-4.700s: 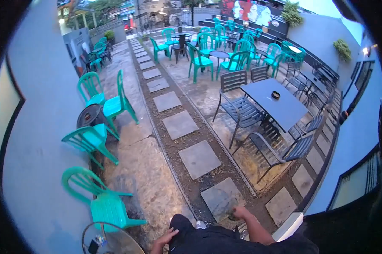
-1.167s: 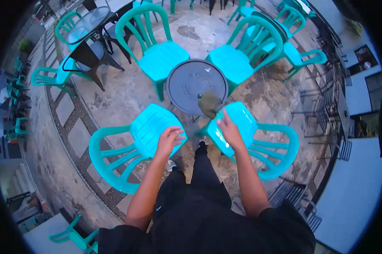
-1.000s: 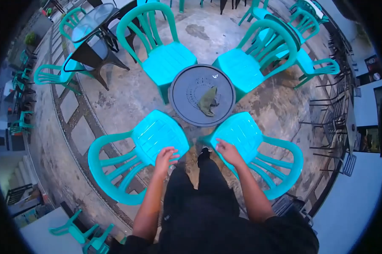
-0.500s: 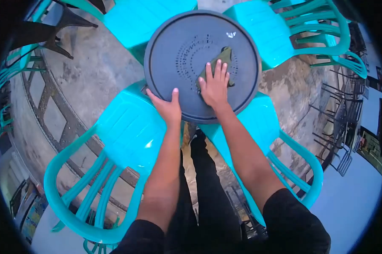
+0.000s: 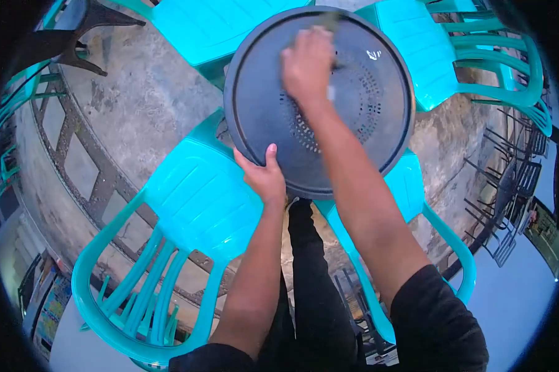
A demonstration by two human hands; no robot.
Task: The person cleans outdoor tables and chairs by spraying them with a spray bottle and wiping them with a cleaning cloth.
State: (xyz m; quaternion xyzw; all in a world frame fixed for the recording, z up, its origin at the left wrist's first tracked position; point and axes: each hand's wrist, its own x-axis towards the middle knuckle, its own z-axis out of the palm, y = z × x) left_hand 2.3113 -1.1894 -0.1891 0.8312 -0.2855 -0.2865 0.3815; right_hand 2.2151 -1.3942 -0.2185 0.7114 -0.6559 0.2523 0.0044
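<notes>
A round dark grey tabletop with a raised rim and a ring pattern of small marks stands in front of me. My left hand grips its near left rim, thumb on top and the other fingers at the edge, partly hidden. On the far part of the top, my right hand presses on a green cloth. Both are smeared by motion, and the hand covers much of the cloth.
Turquoise plastic chairs surround the table: one near left, one near right, one far left and one far right. Dark metal chair frames stand at the right. The floor is worn concrete.
My right hand has moved away from me with the cloth, toward the far rim. The tabletop's mark pattern has turned clockwise. My left hand stays at the near left rim.
</notes>
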